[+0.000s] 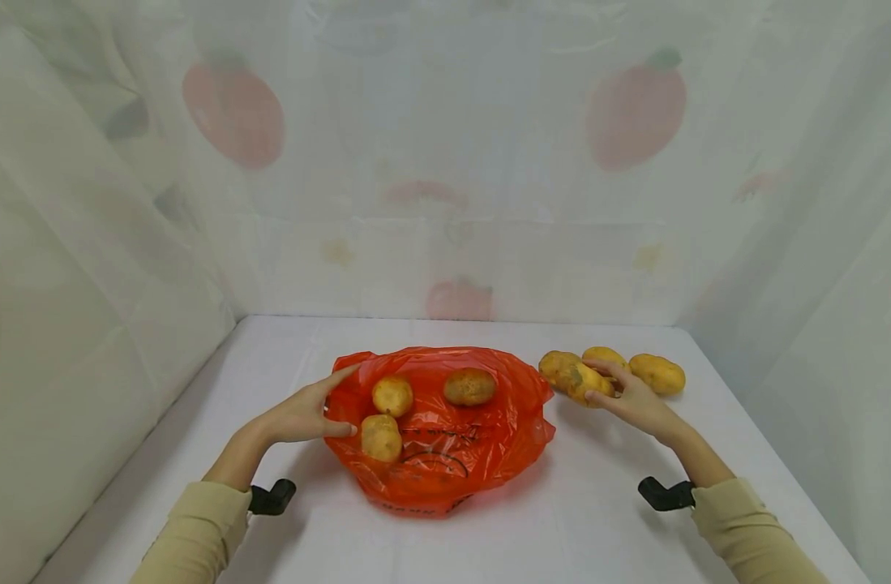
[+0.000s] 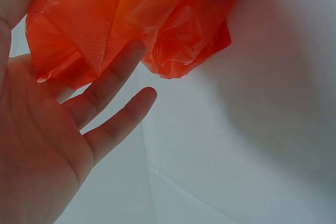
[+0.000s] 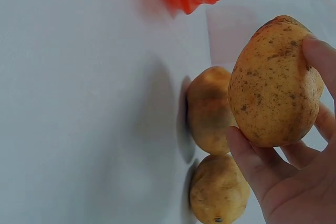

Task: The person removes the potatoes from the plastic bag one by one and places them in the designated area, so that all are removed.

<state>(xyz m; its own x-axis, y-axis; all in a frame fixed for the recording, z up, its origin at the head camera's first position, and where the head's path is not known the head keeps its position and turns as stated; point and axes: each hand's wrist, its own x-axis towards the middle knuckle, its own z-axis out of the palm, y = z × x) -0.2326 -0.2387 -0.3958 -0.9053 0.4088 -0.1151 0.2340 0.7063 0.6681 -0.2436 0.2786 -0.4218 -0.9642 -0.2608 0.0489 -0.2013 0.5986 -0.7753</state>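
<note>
A red plastic bag (image 1: 481, 454) lies spread with its mouth facing up, three potatoes visible in it: one potato (image 1: 392, 397) at the left, another (image 1: 382, 439) just in front, and a browner one (image 1: 470, 387) farther right. My left hand (image 1: 299, 414) is at the bag's left edge, thumb and fingers spread wide, touching the red plastic (image 2: 173, 30). To the right of the bag, my right hand (image 1: 638, 403) holds a potato (image 3: 275, 85) between thumb and fingers, raised off the table. Loose potatoes (image 3: 210, 111) lie behind it, partly hidden.
On the right of the white table (image 1: 598, 511) are more potatoes, including one (image 1: 657, 373) beyond my right hand and another (image 1: 603, 357) beside it. Pale sheeting (image 1: 445, 268) with faded fruit prints hangs behind the table and along both sides.
</note>
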